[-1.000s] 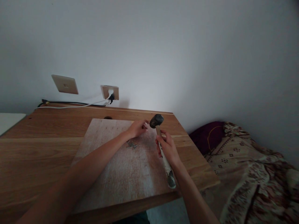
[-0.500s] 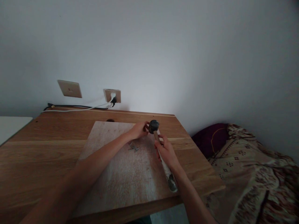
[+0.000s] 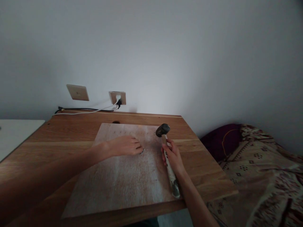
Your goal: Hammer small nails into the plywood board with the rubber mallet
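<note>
My right hand (image 3: 172, 154) is wrapped around the handle of a mallet (image 3: 170, 176) with a dark, thick head. The mallet is tilted over the right part of a pale, worn wooden board (image 3: 123, 183), its head pointing away from me. My left hand (image 3: 129, 145) is palm down over the middle of the board, fingers curled together onto the small pile of nails (image 3: 142, 152). A few shiny nail ends stick out by the fingertips; the rest are hidden, so I cannot see what the fingers hold. Small dark dots run in a row along the board's far edge.
The board lies on a wooden table (image 3: 196, 157). Behind it, white and black cables (image 3: 92, 111) lead to a wall socket (image 3: 117, 97). A white surface (image 3: 19, 134) borders the table on the left. Patterned bedding (image 3: 258, 170) and a purple cloth (image 3: 221, 142) lie to the right.
My left hand has come back from beside the mallet head at the board's far right edge to the nails, covering most of them. The mallet remains in my right hand, its head turned slightly.
</note>
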A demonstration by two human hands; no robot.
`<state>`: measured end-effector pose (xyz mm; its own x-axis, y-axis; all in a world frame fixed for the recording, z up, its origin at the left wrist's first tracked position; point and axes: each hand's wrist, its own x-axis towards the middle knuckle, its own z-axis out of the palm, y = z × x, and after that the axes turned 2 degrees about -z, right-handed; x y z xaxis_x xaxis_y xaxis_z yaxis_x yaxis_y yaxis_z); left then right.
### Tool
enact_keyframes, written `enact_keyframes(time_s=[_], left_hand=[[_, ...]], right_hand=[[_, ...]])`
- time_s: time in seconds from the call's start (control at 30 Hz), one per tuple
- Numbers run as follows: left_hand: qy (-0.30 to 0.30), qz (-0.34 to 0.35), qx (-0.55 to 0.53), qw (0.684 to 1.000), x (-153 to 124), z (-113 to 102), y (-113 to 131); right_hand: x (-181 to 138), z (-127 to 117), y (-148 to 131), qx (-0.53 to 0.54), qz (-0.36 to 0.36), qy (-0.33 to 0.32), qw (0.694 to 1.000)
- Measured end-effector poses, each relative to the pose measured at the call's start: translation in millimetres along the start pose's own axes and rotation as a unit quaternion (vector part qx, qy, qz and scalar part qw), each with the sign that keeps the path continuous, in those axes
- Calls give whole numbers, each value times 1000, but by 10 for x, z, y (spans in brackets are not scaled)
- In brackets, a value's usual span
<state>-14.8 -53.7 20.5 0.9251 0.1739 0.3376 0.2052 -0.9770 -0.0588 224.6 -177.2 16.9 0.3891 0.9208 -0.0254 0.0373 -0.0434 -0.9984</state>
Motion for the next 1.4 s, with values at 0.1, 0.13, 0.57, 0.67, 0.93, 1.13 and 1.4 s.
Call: enact_keyframes(time_s=[0.1,0.13,0.57,0.67,0.93,1.13,1.4], left_hand=[[-34,73,-2,997,21,-35,-28],[-31,55,-10,998,52,-40,-58],[78,-280,-249,924,738,476,-276],[88,-272,-239,928,715,488,-256],[87,-266,-327,902,819,560,-314],[124,-289,-344,885,787,603,-337],[129,-297,-368,872,774,569,-350]], right_hand=[[2,-16,61,12,8,-2,1000],[4,-16,69,14,10,-1,1000],[-9,9,76,-25,6,2,1000],[-18,1,64,-30,6,1,1000],[-11,13,-38,-25,-6,13,1000],[89,36,-228,-93,2,-13,996],[59,55,-275,-83,7,-31,996]])
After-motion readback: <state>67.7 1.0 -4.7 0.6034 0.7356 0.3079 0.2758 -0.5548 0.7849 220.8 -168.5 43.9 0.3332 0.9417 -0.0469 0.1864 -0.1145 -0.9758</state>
